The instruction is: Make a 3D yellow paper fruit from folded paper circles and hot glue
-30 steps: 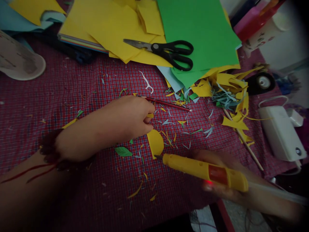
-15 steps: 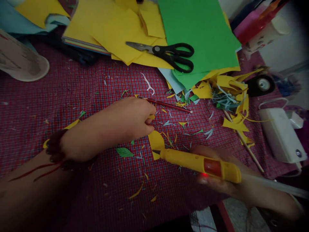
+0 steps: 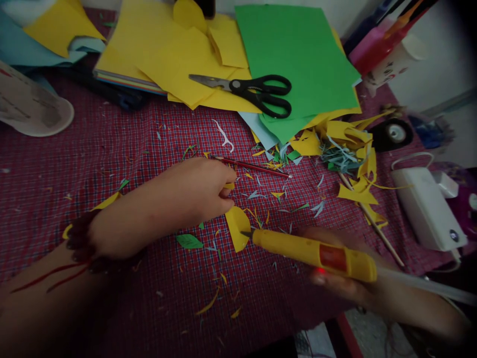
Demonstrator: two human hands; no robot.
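Observation:
My right hand (image 3: 343, 283) is wrapped round a yellow hot glue gun (image 3: 298, 248), with a clear glue stick (image 3: 428, 286) coming out of its back end and a red light glowing on it. The gun's dark nozzle tip lies at the right edge of a rounded piece of yellow paper (image 3: 238, 229); whether it touches, I cannot tell. My left hand (image 3: 201, 191) is closed in a pinch just above that paper, with a bit of yellow between thumb and fingers. A green paper leaf (image 3: 189, 241) lies below my left hand. Beyond the hand rests a dark red pencil (image 3: 255, 167).
Black-handled scissors (image 3: 246, 88) lie across yellow paper (image 3: 156, 44) and green paper (image 3: 298, 59) at the back. A white floss pick (image 3: 223, 136), a thin wooden stick (image 3: 380, 233) and paper scraps (image 3: 346, 149) are scattered about. A white power adapter (image 3: 428, 209) sits right, a cup (image 3: 30, 104) left.
The glue gun's tip has shifted slightly right, from over the yellow paper to its edge. My left hand keeps its pinch. The whole view has moved a little.

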